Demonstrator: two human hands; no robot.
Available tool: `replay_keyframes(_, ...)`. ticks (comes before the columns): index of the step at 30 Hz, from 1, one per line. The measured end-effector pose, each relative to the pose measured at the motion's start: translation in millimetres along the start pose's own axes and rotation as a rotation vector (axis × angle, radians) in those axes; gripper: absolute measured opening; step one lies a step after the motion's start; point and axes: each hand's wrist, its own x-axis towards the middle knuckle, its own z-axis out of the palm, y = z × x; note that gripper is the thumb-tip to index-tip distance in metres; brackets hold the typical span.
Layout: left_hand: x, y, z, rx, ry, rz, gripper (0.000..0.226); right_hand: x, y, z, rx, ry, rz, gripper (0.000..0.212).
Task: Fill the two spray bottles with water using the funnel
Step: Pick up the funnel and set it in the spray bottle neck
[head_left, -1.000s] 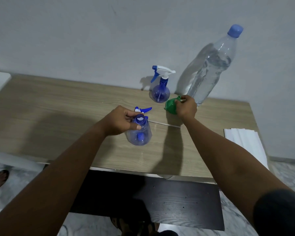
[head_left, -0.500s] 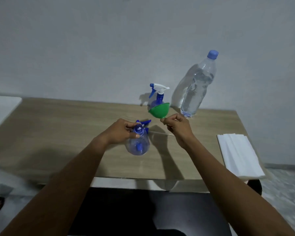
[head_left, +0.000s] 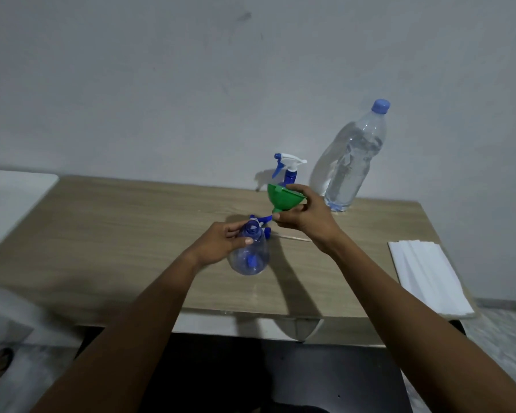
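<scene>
Green funnel, clear-blue spray bottle, wood-grain table

Plain home room, wooden table, bare grey wall, tiled floor

Table bears spray bottles, water bottle, paper

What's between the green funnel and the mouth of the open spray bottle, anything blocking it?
Nothing visible. The right hand holds the funnel up and to the right of the open spray bottle, which the left hand grips by the neck. Its mouth is uncovered; the removed spray head lies behind it.
</scene>
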Motion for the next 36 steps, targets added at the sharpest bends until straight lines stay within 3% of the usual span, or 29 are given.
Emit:
replay_keyframes(16, 4, -10, 1, -0.050, 0.019, 0.026, 0.040, -2, 18, 36, -0.287, -0.103, -0.249, 0.071)
replay_keyframes(26, 1, -9, 2, 0.010, 0.045, -0.005, 0.019, -7, 24, 29, -0.354, -0.173, -0.209, 0.081)
replay_keyframes(36, 0, -10, 4, 0.022, 0.089, -0.016, 0.021, -8, 21, 29, -0.327, -0.172, -0.212, 0.085)
